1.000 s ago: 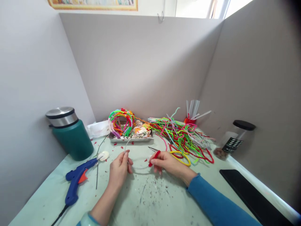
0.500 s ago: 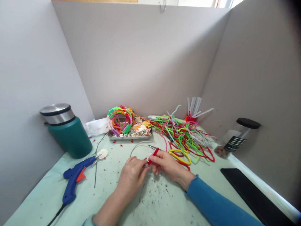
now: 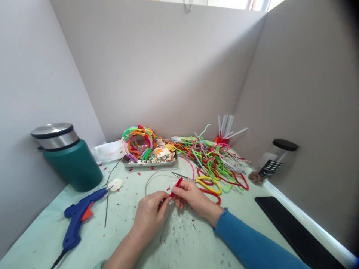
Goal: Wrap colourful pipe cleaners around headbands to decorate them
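Note:
My left hand point(image 3: 153, 215) and my right hand point(image 3: 189, 196) meet at the fingertips over the pale green table. Between them they pinch a short red pipe cleaner point(image 3: 176, 185) against one end of a thin curved white band point(image 3: 153, 175), which arcs away toward the tray. Yellow-handled scissors point(image 3: 202, 182) lie on the table just beyond my right hand. A blue sleeve covers my right forearm.
A metal tray point(image 3: 148, 161) with shells and wrapped colourful headbands point(image 3: 138, 141) stands at the back. A heap of pipe cleaners point(image 3: 215, 158) lies right of it. Blue glue gun point(image 3: 78, 216) and green flask point(image 3: 67, 157) at left; jar point(image 3: 270, 160) and black slab point(image 3: 294, 228) at right.
My left hand slid along the white band from its left end to my right hand, and both now pinch the red pipe cleaner together. The view shifted slightly right.

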`<state>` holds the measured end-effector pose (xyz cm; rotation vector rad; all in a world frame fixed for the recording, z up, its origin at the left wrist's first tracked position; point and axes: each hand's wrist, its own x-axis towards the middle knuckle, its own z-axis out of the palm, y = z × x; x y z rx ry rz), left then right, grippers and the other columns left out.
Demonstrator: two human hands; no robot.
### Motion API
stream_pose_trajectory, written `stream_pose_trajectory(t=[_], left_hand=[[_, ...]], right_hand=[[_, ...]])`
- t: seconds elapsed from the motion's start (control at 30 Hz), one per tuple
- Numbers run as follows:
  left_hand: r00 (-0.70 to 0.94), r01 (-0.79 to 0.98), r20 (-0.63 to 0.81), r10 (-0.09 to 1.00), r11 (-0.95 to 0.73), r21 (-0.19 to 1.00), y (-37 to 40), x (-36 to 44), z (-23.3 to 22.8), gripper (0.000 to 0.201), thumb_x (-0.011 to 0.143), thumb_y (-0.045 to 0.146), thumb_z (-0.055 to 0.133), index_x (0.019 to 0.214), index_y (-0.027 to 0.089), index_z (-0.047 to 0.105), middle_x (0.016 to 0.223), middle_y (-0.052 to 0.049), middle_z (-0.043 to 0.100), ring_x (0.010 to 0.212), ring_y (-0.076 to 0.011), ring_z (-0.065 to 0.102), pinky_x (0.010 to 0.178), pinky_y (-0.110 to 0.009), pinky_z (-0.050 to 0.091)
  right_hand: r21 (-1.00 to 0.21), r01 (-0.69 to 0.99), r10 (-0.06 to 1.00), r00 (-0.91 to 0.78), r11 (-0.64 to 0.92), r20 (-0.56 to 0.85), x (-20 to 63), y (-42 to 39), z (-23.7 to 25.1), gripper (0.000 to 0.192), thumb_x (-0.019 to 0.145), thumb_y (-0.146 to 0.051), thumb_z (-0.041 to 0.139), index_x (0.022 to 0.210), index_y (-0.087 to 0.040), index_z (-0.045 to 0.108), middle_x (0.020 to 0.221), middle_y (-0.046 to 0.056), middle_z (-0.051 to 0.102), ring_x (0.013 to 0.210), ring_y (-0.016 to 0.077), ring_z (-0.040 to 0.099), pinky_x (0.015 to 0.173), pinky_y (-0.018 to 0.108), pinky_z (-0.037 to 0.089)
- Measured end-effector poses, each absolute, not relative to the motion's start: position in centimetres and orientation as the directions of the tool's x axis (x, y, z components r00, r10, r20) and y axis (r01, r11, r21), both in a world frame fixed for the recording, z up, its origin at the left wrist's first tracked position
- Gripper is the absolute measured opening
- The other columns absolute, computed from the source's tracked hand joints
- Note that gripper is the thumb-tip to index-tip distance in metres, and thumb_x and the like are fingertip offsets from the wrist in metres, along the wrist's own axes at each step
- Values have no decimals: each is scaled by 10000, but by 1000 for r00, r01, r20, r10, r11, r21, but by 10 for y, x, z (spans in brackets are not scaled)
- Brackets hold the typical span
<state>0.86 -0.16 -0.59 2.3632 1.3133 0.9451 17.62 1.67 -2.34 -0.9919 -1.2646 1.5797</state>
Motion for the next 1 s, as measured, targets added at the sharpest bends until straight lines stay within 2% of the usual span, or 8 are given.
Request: stream_pose_trajectory(t=[0.2, 0.47, 0.77, 1.0], left_hand=[[352, 641, 316, 881, -473, 604, -2, 8, -4, 245, 862, 304, 446, 780, 214, 659, 682, 0, 666, 574, -122, 560, 563, -203, 374], [394, 703, 289, 872, -489, 516, -2, 10, -10, 262, 865, 307, 416, 690, 201, 579, 576, 16, 573, 525, -119, 497, 537, -211, 323], [423, 692, 225, 877, -474, 545, 0, 9, -8, 274, 882, 367, 389, 745, 211, 568, 614, 20, 584, 558, -123, 517, 566, -210, 333], [448, 716, 209, 869, -489, 498, 2, 9, -14, 302, 875, 363, 383, 669, 201, 533, 575, 10, 561, 537, -131, 498, 545, -217, 320]], right_hand=[[-979, -164, 959, -276, -121, -72, 174, 17, -21, 338, 691, -436, 671, 717, -117, 566, 468, -23, 579, 378, 75, 505, 360, 164, 385], [-974, -207, 970, -238, -94, -43, 175, 19, -24, 319, 734, -444, 621, 744, -135, 545, 451, -36, 572, 321, 63, 461, 329, 157, 369], [-961, -235, 974, -205, -149, -101, 177, 21, -22, 299, 710, -423, 626, 759, -151, 509, 446, -32, 576, 333, 76, 487, 316, 147, 369], [-968, -122, 962, -193, -220, -195, 181, 23, -15, 179, 747, -313, 588, 786, -150, 527, 438, -37, 566, 340, 80, 502, 325, 148, 393]])
